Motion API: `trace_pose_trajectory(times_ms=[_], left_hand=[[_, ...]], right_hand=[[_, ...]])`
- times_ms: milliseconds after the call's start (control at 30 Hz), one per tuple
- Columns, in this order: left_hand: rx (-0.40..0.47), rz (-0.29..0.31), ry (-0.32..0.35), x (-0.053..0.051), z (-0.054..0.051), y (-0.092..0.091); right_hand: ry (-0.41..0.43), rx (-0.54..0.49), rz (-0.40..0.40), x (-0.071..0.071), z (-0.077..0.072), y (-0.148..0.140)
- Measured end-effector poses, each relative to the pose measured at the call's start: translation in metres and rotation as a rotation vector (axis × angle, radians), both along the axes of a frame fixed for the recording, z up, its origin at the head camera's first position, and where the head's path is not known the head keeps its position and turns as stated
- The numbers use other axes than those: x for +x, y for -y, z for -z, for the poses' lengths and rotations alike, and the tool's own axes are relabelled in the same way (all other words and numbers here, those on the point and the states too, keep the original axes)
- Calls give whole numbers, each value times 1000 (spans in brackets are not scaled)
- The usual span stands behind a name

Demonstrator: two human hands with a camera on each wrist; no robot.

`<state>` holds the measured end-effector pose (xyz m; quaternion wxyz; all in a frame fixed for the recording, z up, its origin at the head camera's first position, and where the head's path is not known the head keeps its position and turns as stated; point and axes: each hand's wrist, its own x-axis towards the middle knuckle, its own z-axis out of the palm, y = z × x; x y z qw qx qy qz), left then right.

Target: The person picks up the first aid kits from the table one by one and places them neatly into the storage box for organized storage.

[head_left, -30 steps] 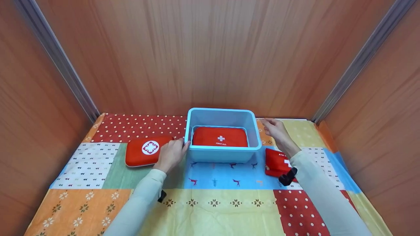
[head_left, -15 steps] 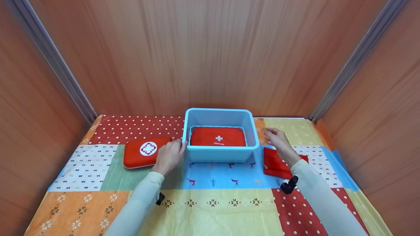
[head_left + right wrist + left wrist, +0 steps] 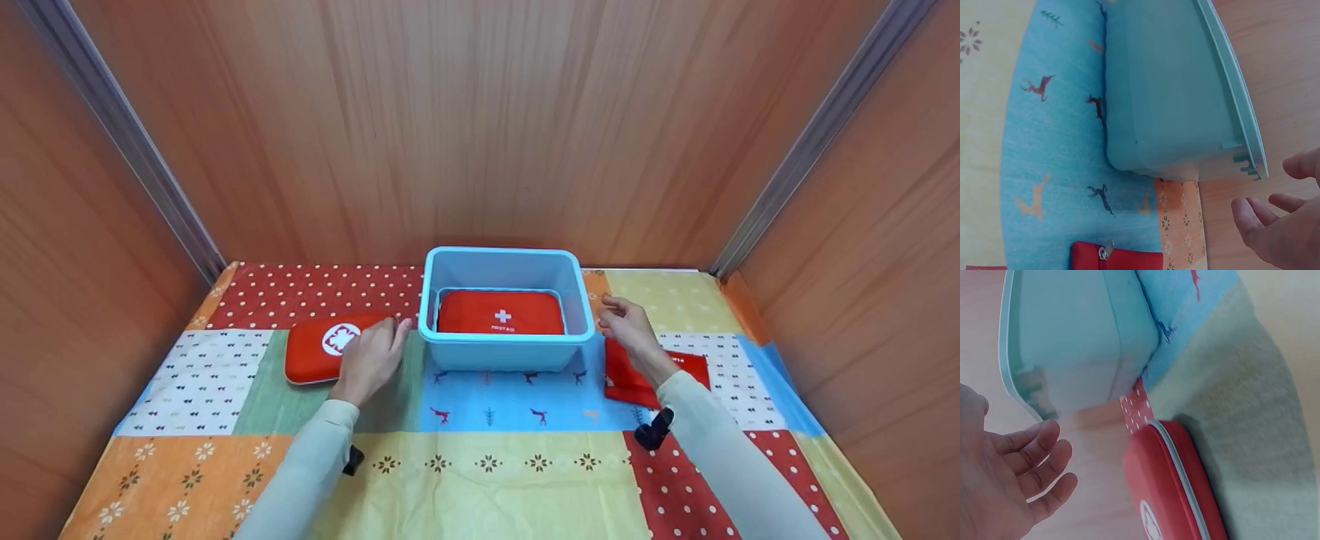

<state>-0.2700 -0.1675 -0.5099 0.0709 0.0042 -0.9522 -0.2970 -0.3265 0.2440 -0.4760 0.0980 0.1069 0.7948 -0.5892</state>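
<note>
Bin (image 3: 507,355): pale blue, rectangular, upright on patchwork cloth (image 3: 487,495). Placed between both hands, just beside each.

Red pouch (image 3: 472,309): lying inside bin, with white cross and small white lettering. Well within the rim, between the hands, apart from both.

Left hand (image 3: 371,361): just off the bin's left side, with thumb toward the rim and fingers lightly bent in left wrist view. Relaxed, grasping nothing.

Right hand (image 3: 628,330): just off the bin's right side, with fingers loosely bent and thumb apart from them. Relaxed, grasping nothing; clear of the rim in right wrist view.

Red case (image 3: 311,361): hard-looking, rounded, with white round emblem and pale seam. Flat on cloth, left of bin; right end overlapped by left hand in head view, yet separate from it in left wrist view.

Second red pouch (image 3: 622,386): on cloth, right of bin, below right hand and partly hidden by right wrist. Fitted with metal zip pull, visible in right wrist view.

Backdrop: wood-grain panel (image 3: 480,135), behind bin.
</note>
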Motion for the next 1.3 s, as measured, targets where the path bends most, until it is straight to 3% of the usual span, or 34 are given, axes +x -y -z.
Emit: trace_pose_trajectory(times_ms=[300, 667, 867, 1133, 1300], left_hand=[[-1, -64, -9, 12, 8, 40], [26, -196, 57, 25, 17, 86], [23, -258, 96, 26, 22, 101], [50, -307, 168, 28, 35, 116], [47, -354, 154, 27, 44, 122]], right_hand=[[-22, 35, -1, -1, 6, 9], [-39, 53, 15, 1, 5, 13], [-80, 48, 25, 1, 8, 13], [-72, 43, 25, 1, 8, 12], [-79, 34, 14, 1, 9, 13]])
